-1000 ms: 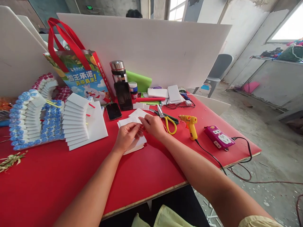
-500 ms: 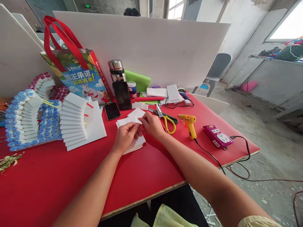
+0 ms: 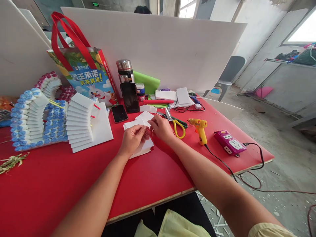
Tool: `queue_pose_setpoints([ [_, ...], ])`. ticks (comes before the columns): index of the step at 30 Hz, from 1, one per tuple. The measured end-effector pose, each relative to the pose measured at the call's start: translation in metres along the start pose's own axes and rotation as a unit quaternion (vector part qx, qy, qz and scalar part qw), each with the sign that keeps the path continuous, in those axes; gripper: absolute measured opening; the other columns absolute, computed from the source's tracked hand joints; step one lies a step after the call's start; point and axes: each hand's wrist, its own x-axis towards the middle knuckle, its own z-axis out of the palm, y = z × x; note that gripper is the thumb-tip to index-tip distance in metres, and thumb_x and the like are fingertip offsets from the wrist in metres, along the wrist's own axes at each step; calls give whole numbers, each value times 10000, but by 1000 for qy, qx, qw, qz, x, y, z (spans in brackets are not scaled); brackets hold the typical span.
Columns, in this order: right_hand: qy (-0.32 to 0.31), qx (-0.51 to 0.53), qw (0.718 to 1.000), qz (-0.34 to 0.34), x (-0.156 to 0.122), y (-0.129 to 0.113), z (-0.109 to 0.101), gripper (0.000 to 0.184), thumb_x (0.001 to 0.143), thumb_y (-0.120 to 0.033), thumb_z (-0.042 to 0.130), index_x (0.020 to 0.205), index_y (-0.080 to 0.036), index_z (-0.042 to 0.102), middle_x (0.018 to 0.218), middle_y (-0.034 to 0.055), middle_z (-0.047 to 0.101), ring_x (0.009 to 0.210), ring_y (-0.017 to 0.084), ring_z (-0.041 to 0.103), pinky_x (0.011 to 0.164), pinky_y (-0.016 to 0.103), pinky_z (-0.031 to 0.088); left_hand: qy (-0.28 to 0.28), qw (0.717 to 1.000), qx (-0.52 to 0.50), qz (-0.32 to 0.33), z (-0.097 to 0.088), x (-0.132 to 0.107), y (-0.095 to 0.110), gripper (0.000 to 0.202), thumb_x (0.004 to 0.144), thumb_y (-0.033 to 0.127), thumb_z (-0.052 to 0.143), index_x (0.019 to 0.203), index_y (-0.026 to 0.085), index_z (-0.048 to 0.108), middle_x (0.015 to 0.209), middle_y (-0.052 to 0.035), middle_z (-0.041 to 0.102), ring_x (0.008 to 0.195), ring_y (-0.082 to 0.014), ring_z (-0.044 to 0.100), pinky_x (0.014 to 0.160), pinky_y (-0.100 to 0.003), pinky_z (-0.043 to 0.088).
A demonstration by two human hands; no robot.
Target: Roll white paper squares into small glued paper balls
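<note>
Still, left hand [image 3: 132,140] and right hand [image 3: 162,128] pinch above sheets [image 3: 144,148].

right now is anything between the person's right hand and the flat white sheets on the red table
Nothing visible blocks the right hand from the flat white sheets; the left hand hides part of them, and the yellow-handled metal scissors lie to the right.
</note>
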Motion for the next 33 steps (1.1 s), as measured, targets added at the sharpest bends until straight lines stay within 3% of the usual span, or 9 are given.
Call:
queue_pose_setpoints([
  [6,11,-11,1000,-2,-5,-37,-35,374,993,-400,459,673,-209,428,561,-21,651,463,102,574,580,228,382,31,1000,8,0,-3,-2,1,351,839,503,671,837,156,721,778,-68,714,607,-139,632,530,-233,451],
  [12,-198,41,978,42,-47,-56,-93,390,926,-438,557,638,-175,553,593,9,676,489,104,590,543,229,407,15,998,53,17,-3,-1,0,377,859,524,635,810,159,713,770,-72,718,624,-150,644,527,-231,469],
  [18,-507,-75,857,63,-112,-32,-183,131,845,-179,591,816,-171,718,766,27,732,685,125,655,629,219,449,8,998,61,16,-2,-2,-3,405,867,544,618,780,157,705,764,-74,715,620,-153,646,505,-224,464],
  [20,-557,-107,813,133,-132,-27,-208,288,771,-144,666,1033,-234,743,880,11,757,798,137,698,653,206,465,10,998,60,16,-2,-2,-3,404,865,546,619,795,158,709,761,-73,715,618,-154,647,502,-224,463],
  [22,-528,-160,814,182,-146,-25,-223,511,674,-184,779,1158,-332,714,1045,-4,750,871,152,706,664,209,479,10,998,61,16,-2,-2,-2,403,863,547,620,813,157,711,761,-71,714,618,-155,650,499,-224,461],
  [24,-479,-197,834,189,-152,-24,-227,490,700,-250,780,1165,-385,707,1117,6,733,894,161,699,689,223,491,11,998,63,19,-2,-2,-1,403,864,546,620,810,156,708,760,-71,713,616,-154,650,498,-221,459],
  [27,-456,-194,857,144,-144,-20,-216,185,870,-322,618,987,-363,757,966,20,754,811,150,685,682,238,473,14,998,63,22,-2,-2,-1,401,865,542,622,788,157,705,759,-72,713,614,-151,645,504,-223,462],
  [29,-443,-204,865,116,-131,-14,-204,248,916,-352,538,780,-289,736,774,22,732,680,152,651,631,259,442,19,998,59,19,-2,-3,0,394,863,537,627,787,159,708,766,-72,717,619,-152,647,516,-227,468],
  [33,-199,-399,883,150,-107,13,-183,490,880,-556,527,526,-218,533,561,57,601,509,175,504,501,310,303,22,998,59,15,-2,-3,0,382,858,528,635,779,162,712,775,-71,723,612,-148,645,524,-228,471],
])
